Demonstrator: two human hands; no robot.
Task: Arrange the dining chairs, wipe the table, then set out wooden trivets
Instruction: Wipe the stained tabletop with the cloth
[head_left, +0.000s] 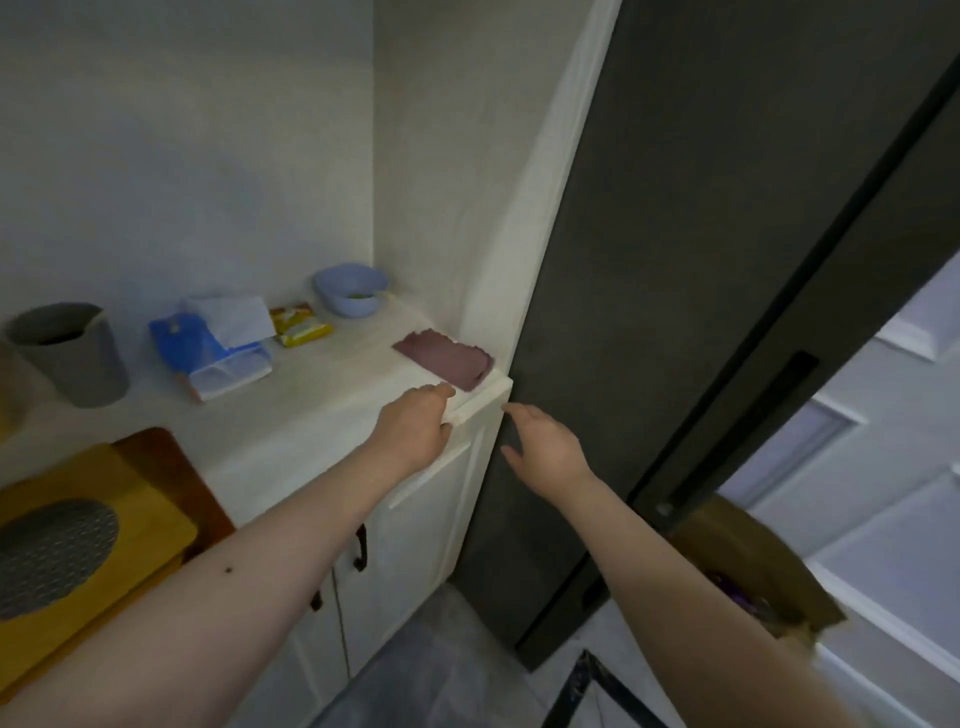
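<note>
Cloth (445, 359) looks thin, soft and light, so pinch its near edge. Left hand (415, 423) nearly touches it, grip loose; right hand (543, 441) spread, empty.

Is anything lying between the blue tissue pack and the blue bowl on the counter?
Yes: in the head view a yellow snack packet lies flat on the counter between the tissue pack and the blue bowl, touching neither.
</note>
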